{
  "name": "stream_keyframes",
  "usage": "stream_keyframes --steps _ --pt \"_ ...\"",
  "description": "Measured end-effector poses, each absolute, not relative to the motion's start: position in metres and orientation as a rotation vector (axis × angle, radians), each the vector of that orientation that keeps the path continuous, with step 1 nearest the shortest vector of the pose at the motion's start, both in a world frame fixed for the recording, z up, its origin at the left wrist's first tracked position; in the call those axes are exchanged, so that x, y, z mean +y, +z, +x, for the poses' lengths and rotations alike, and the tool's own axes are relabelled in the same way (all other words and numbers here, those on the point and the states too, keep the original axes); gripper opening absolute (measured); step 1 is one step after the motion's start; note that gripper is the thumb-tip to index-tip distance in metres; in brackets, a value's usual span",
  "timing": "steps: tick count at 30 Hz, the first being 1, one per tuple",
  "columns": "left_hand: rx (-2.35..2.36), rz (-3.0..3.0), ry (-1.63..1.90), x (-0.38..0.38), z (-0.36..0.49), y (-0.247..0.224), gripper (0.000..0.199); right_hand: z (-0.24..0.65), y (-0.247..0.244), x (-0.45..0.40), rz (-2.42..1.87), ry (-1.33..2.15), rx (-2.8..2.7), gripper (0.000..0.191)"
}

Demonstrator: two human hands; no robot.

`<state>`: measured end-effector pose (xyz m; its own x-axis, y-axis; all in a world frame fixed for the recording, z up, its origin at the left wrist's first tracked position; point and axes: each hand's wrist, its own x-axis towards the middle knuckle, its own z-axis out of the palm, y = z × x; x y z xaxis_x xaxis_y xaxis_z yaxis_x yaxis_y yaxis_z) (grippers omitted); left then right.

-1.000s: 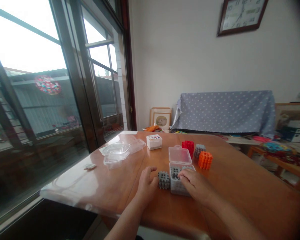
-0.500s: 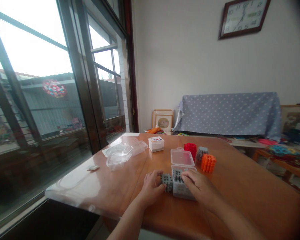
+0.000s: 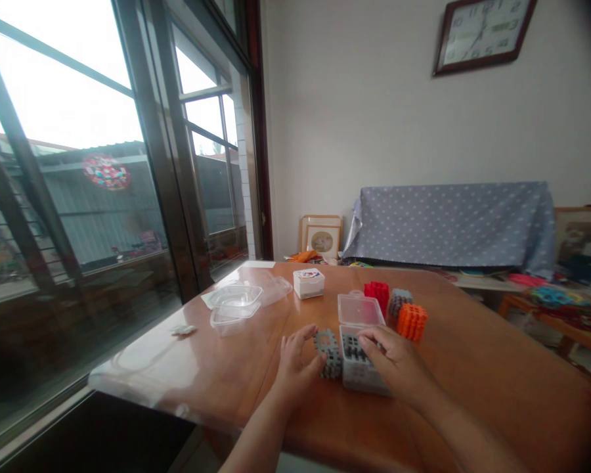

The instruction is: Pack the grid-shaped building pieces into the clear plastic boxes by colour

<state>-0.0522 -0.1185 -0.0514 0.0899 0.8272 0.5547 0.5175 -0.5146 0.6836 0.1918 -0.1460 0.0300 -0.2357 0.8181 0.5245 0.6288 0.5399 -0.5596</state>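
Observation:
My left hand [image 3: 295, 368] has its thumb and forefinger at the near side of some grey notched interlocking blocks [image 3: 331, 358], standing on the table just left of a clear plastic box [image 3: 367, 382]. Its fingers curve around their edge. More grey notched blocks [image 3: 353, 348] lie inside the box, whose hinged lid [image 3: 360, 310] is tipped back. Over the box's right side reaches my right hand [image 3: 396, 361], thumb and forefinger closed together at the blocks inside; what lies between the fingertips is hidden.
Behind the box stand red [image 3: 377, 297], grey [image 3: 400, 303] and orange [image 3: 412, 322] block stacks. A white lidded box [image 3: 308, 284] sits farther back. Clear plastic containers [image 3: 235, 305] and a small pale packet [image 3: 183, 330] lie on the left of the wooden table [image 3: 453, 381].
The grey blocks at my left hand now stand taller, with one flat face tilted up. My left fingers have spread and lifted slightly. My right hand stays at the box.

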Motion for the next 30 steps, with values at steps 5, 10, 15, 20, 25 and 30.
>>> stream_keyframes --steps 5,10,15,20,25,30 --pt "1.296 2.323 1.515 -0.131 -0.047 -0.042 0.071 0.178 0.042 -0.14 -1.167 0.279 -1.996 0.037" --pt "1.29 2.457 1.493 -0.142 -0.042 -0.035 0.077 0.162 0.047 -0.131 -1.184 0.404 -2.067 0.039" --pt "1.311 2.445 1.507 -0.145 -0.041 -0.037 0.087 0.166 0.047 -0.128 -1.146 0.695 -1.97 0.028" --pt "1.4 2.311 1.66 -0.14 -0.041 -0.04 0.084 0.194 0.043 -0.129 -1.244 0.503 -1.842 0.025" --pt "1.462 2.18 1.728 -0.127 -0.045 -0.049 0.062 0.208 0.032 -0.135 -1.292 0.353 -1.894 0.023" --pt "1.471 2.118 1.662 -0.119 -0.049 -0.054 0.053 0.205 0.024 -0.138 -1.286 0.328 -1.967 0.02"
